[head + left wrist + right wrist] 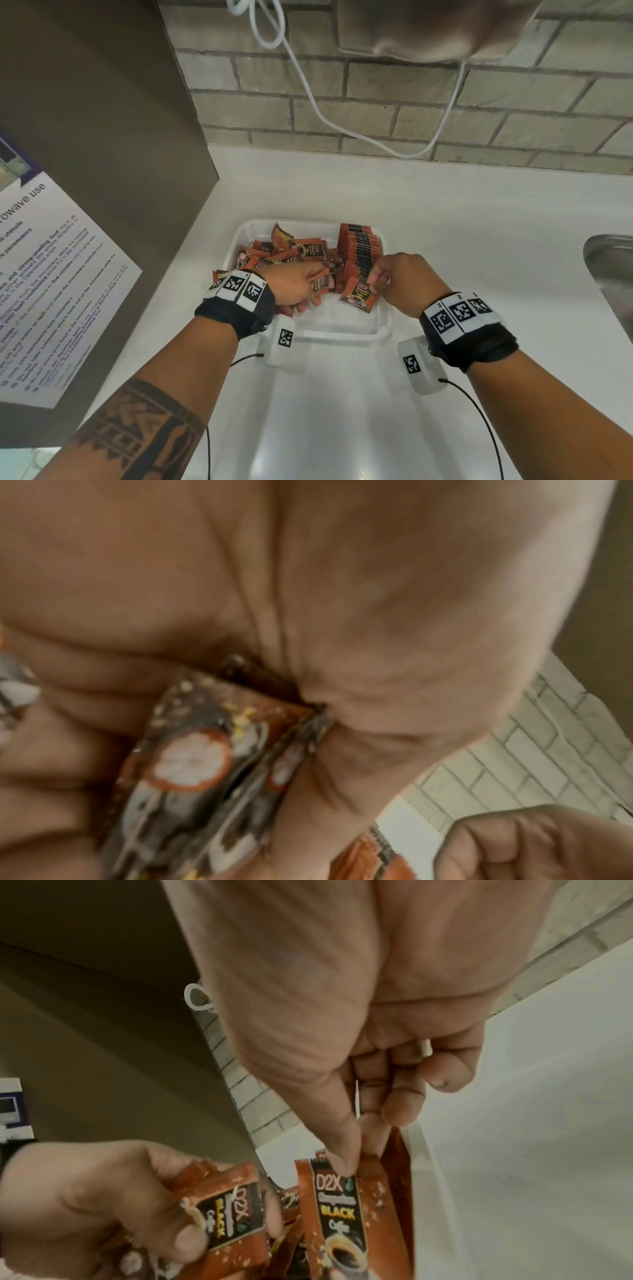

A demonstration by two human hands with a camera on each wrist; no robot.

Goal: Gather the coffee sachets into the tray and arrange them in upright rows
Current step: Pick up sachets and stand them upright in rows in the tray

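Thumb-and-finger pinch of right hand point(342, 1047) on sachet point(337, 1210), right-wrist view only.

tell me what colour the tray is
White; the tray shows best in the head view, with orange-brown sachets inside.

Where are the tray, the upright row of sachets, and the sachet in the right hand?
tray point(337, 327), head view, bare near floor by the front wall.
upright row of sachets point(361, 248), head view, top edges mid-row.
sachet in the right hand point(337, 1208), right wrist view, printed black label.
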